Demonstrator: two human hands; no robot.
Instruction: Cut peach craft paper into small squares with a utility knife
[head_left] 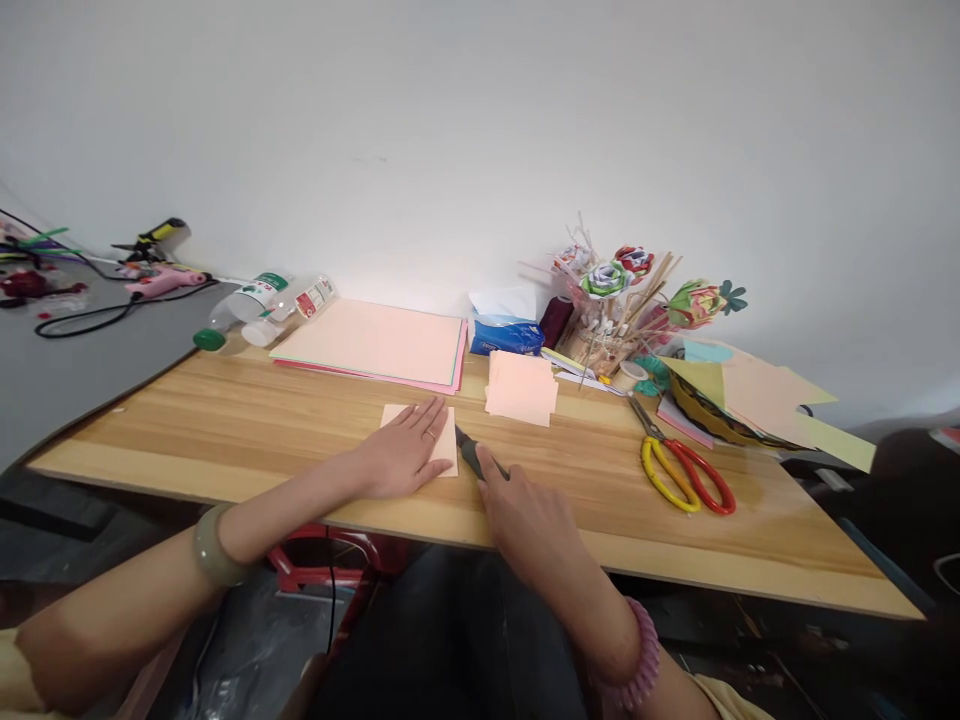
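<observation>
My left hand [405, 450] lies flat with its fingers stretched out, pressing on a small pale peach sheet of paper [448, 440] on the table. In my right hand [525, 510] is a dark grey utility knife [469, 455], its tip at the right edge of that sheet. The fingers are wrapped round the knife's handle, and its blade is too small to make out. Just beyond, a loose stack of peach paper squares [521, 388] rests on the wood. Large peach sheets [367, 340] lie behind my left hand, over pink and green ones.
Scissors [675, 460] with red and yellow handles lie to the right. Along the wall stand a blue tissue pack [506, 335], paper flowers [607, 280] among sticks, and plastic bottles [255, 300]. Coloured paper [757, 395] fills a basket. Glue guns [169, 280] are at far left.
</observation>
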